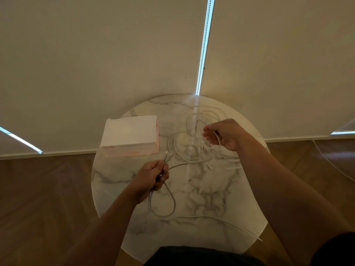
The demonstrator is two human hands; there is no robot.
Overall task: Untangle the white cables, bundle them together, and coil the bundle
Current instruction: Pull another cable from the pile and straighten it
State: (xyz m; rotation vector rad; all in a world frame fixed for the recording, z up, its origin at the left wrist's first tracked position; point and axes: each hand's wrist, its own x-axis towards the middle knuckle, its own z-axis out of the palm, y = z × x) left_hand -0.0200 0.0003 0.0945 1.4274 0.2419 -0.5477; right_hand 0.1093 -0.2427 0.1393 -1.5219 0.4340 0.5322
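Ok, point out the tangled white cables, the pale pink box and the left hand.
tangled white cables [203, 148]: head view, middle of the pile.
pale pink box [130, 131]: head view, top face.
left hand [151, 177]: head view, its back.

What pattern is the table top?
The table is white marble with grey veins, clearest in head view.

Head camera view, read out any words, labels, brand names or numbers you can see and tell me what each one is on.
No readable text anywhere in this view.
White box: the top looks blank, and the pinkish side is too blurred to show any print.
White cables: no legible markings.
Marble table: veining only, no lettering.
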